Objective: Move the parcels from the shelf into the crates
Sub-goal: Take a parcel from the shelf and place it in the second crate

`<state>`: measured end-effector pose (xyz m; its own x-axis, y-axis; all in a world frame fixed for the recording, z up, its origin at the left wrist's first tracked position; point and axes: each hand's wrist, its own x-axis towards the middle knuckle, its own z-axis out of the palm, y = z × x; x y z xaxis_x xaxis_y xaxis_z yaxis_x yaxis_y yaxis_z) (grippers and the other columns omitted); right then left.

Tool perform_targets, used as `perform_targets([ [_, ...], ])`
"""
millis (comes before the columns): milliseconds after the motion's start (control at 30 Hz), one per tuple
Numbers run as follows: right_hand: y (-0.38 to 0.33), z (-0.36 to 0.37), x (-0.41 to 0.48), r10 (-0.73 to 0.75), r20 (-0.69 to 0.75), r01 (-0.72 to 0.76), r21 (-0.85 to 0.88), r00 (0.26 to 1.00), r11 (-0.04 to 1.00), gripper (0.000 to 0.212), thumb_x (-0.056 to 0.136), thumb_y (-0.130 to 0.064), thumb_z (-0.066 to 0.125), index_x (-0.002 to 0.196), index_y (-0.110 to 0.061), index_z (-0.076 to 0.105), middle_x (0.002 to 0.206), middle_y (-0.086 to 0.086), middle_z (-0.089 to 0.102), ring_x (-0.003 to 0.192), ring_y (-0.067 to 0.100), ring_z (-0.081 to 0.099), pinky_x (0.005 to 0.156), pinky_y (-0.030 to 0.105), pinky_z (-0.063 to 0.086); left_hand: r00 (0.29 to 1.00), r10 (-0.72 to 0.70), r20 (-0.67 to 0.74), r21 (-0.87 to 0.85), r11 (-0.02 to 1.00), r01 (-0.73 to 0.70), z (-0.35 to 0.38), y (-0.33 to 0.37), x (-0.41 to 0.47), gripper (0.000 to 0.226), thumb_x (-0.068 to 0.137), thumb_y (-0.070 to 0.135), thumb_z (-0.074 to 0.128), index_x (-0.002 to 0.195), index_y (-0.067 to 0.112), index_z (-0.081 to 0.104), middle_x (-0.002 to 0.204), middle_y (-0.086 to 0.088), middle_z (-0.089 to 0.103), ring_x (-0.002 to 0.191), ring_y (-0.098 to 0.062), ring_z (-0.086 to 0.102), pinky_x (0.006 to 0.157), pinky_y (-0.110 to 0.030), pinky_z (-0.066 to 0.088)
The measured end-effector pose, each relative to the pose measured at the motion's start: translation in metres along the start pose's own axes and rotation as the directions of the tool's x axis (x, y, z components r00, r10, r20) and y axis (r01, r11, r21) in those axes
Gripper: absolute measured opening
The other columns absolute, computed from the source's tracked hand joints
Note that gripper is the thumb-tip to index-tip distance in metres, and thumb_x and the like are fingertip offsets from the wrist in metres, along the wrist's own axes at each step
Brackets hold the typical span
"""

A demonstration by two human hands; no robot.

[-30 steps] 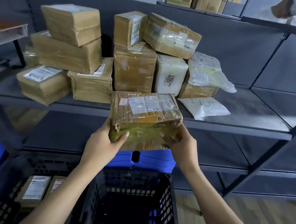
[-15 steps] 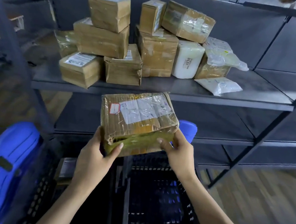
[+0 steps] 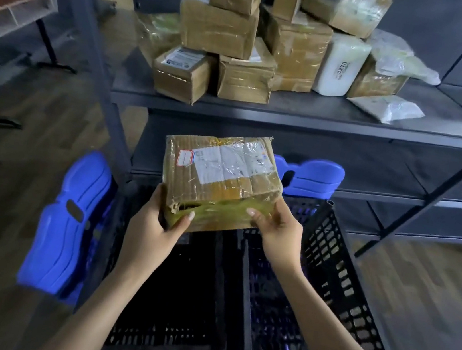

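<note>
I hold a taped brown cardboard parcel (image 3: pixel 220 179) with a white label in the air below the shelf. My left hand (image 3: pixel 152 229) grips its near left corner, thumb on the front face. My right hand (image 3: pixel 277 235) grips the near right side. The parcel hangs over the gap between two black mesh crates, the left crate (image 3: pixel 175 301) and the right crate (image 3: pixel 323 308), both on the floor. Several more parcels (image 3: pixel 253 37) are stacked on the dark metal shelf (image 3: pixel 307 117) above, among them a white one (image 3: pixel 340 65) marked 3270 and a flat white bag (image 3: pixel 386 108).
A blue crate lid (image 3: pixel 66 225) leans at the left crate's side and another blue lid (image 3: pixel 310 177) stands behind the right crate. The shelf's upright post (image 3: pixel 101 53) rises at left. A wooden table (image 3: pixel 11 10) stands far left. Wood floor lies on both sides.
The parcel has come down and away from the shelf, now low over the crates. My view has tilted downward, so the crates fill the lower frame. Both hands keep their grip.
</note>
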<state>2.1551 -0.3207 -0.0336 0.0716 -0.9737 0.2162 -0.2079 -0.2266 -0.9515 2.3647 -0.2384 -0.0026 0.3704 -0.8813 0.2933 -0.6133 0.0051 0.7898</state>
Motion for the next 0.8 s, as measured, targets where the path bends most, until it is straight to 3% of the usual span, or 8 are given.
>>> perform_targets([
  [67,0.004,0.004,-0.005,0.007,0.009,-0.008,0.037,1.000,0.999,0.040,0.082,-0.035,0.073,0.120,-0.040,0.062,0.069,-0.006,0.056,0.068,0.023,0.047,0.074,0.028,0.051,1.000,-0.016,-0.004,-0.018,1.000,0.016,-0.002,-0.004,-0.008,0.061,0.079,0.043,0.066,0.132,0.017,0.051,0.105,0.014,0.065,0.088,0.018,0.054,0.070,0.001,0.041],
  [200,0.008,0.007,-0.011,0.028,0.005,-0.029,0.120,1.000,0.992,0.036,0.082,-0.029,0.074,0.117,-0.034,0.067,0.097,0.021,0.067,0.092,0.041,0.060,0.090,0.049,0.053,1.000,-0.014,0.022,-0.082,0.997,0.016,-0.004,-0.007,-0.020,0.071,0.077,0.046,0.063,0.138,0.015,0.045,0.119,0.005,0.064,0.108,-0.002,0.060,0.089,-0.023,0.052],
  [300,0.012,0.002,-0.011,0.006,0.007,-0.007,0.127,1.000,0.992,0.028,0.083,-0.026,0.075,0.110,-0.032,0.070,0.091,0.002,0.074,0.089,0.028,0.067,0.084,0.038,0.057,0.997,0.019,0.077,-0.141,0.990,-0.008,-0.008,-0.010,-0.024,0.078,0.076,0.045,0.067,0.142,0.016,0.039,0.128,0.007,0.059,0.119,-0.002,0.054,0.099,-0.035,0.048],
  [400,0.011,-0.005,-0.006,-0.007,0.045,-0.001,0.187,0.999,0.982,0.029,0.084,-0.012,0.073,0.101,-0.036,0.072,0.093,-0.009,0.076,0.087,0.009,0.071,0.078,0.021,0.054,0.980,0.054,0.194,-0.165,0.986,-0.022,-0.018,-0.016,-0.014,0.106,0.065,0.051,0.079,0.150,0.025,0.021,0.146,0.010,0.042,0.134,-0.005,0.038,0.109,-0.039,0.036],
  [533,0.010,-0.016,0.004,0.000,0.115,-0.029,0.251,0.993,0.968,0.035,0.084,-0.002,0.070,0.096,-0.034,0.073,0.096,-0.003,0.076,0.091,0.014,0.072,0.081,0.026,0.057,0.957,-0.001,0.291,-0.079,0.997,0.025,-0.034,-0.020,0.013,0.131,0.043,0.080,0.071,0.147,0.047,-0.002,0.152,0.032,0.003,0.140,0.010,0.005,0.114,-0.025,0.013],
  [667,0.010,-0.029,0.016,-0.002,0.175,-0.052,0.302,0.985,0.952,0.031,0.085,0.005,0.067,0.101,-0.022,0.071,0.096,0.000,0.076,0.090,0.014,0.072,0.076,0.020,0.055,0.942,-0.088,0.325,-0.138,0.980,0.140,-0.042,-0.015,0.047,0.104,0.053,0.087,0.058,0.143,0.041,0.032,0.143,0.027,0.039,0.131,0.011,0.032,0.107,-0.020,0.028],
  [733,0.010,-0.034,0.023,-0.007,0.203,-0.057,0.310,0.979,0.949,0.030,0.085,0.006,0.066,0.103,-0.017,0.070,0.097,0.001,0.076,0.090,0.014,0.072,0.077,0.021,0.055,0.917,-0.100,0.386,-0.226,0.953,0.200,-0.042,-0.010,0.060,0.065,0.062,0.076,0.062,0.120,0.046,0.059,0.119,0.028,0.061,0.114,0.013,0.050,0.096,-0.014,0.040],
  [800,0.010,-0.039,0.028,-0.038,0.235,-0.041,0.324,0.971,0.945,0.034,0.085,0.009,0.064,0.103,-0.019,0.071,0.095,-0.002,0.076,0.092,0.013,0.071,0.080,0.023,0.054,0.866,-0.095,0.491,-0.266,0.930,0.253,-0.041,-0.006,0.069,0.048,0.063,0.073,0.066,0.103,0.045,0.069,0.108,0.020,0.069,0.106,0.004,0.060,0.093,-0.019,0.043],
])
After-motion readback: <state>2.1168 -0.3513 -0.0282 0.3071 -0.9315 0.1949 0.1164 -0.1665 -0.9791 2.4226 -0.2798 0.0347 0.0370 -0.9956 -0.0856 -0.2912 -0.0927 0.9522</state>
